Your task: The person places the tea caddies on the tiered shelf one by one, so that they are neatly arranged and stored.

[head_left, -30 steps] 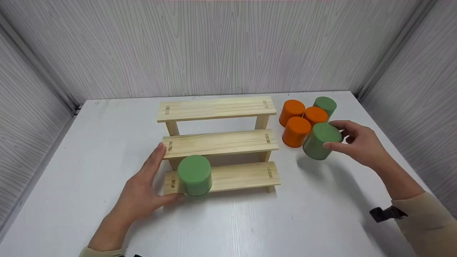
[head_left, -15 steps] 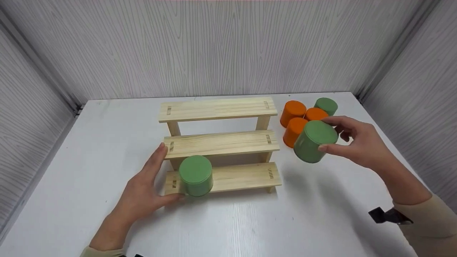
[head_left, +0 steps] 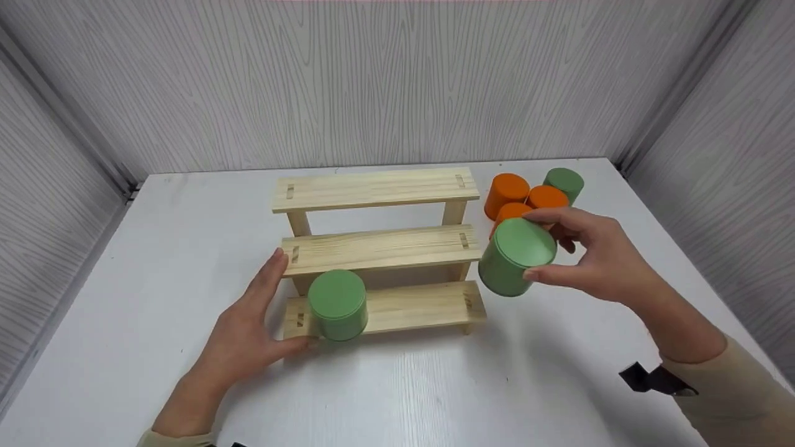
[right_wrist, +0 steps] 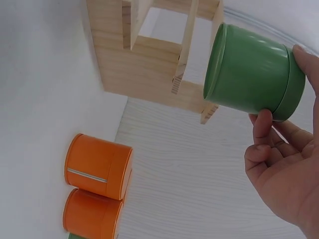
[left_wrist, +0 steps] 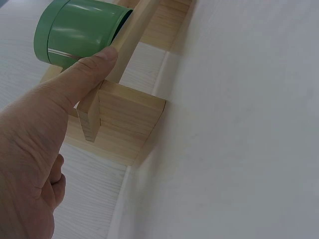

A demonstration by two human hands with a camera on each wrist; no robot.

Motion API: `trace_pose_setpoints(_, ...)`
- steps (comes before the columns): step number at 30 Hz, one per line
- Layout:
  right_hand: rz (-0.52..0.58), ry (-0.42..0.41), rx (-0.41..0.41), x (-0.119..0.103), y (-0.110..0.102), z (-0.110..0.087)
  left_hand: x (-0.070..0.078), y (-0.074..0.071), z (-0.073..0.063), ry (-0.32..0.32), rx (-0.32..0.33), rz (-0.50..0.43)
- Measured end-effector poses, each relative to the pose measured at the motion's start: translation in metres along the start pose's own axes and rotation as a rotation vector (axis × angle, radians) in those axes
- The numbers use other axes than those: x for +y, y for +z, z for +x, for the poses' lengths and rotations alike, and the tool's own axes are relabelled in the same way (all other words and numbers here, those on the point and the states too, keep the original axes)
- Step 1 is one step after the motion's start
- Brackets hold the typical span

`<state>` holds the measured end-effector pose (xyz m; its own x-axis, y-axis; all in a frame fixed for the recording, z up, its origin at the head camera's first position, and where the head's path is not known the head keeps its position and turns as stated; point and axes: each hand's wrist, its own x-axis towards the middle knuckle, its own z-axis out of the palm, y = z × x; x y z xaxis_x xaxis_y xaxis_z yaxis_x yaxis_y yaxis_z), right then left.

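Note:
My right hand (head_left: 587, 251) holds a green lidded tin (head_left: 510, 267) by its lid, thumb in front and fingers behind. It is raised and slightly tilted, just right of a three-tier wooden shelf (head_left: 379, 250). In the right wrist view, thumb and fingers pinch the lid end of this green tin (right_wrist: 254, 69). Another green tin (head_left: 338, 304) stands upright at the left of the lowest board. My left hand (head_left: 239, 335) is spread at the shelf's left end, index fingertip at the middle board and thumb along the lowest board's front edge. In the left wrist view, the thumb (left_wrist: 82, 72) lies beside that tin.
Several orange tins (head_left: 506, 194) stand close together on the white table (head_left: 186, 248), right of the shelf. Behind them is one more green tin (head_left: 565, 183). Grey wood-grain panels (head_left: 385, 81) close off the back and both sides.
My right hand has carried the green tin left and a little toward me, from beside the orange tins to the shelf's right end. The left hand stays in place.

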<state>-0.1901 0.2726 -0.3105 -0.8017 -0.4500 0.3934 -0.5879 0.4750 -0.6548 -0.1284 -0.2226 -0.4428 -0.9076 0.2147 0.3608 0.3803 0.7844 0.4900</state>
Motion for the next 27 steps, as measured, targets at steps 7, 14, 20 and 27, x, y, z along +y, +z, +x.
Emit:
trace_pose_setpoints(7,0.003,-0.027,-0.022,-0.006,0.012,0.004,-0.001,0.001,0.0,0.002,0.002,-0.007)
trace_pose_setpoints(14,-0.002,-0.075,-0.049,-0.008,0.025,0.009,-0.001,0.001,0.0,0.013,0.011,-0.012)
trace_pose_setpoints(20,0.0,-0.087,-0.077,-0.01,0.035,0.012,-0.001,0.001,0.001,0.025,0.021,-0.019)
trace_pose_setpoints(27,0.022,-0.119,-0.107,-0.009,0.047,0.014,0.0,0.001,0.0,0.01,0.014,-0.006)
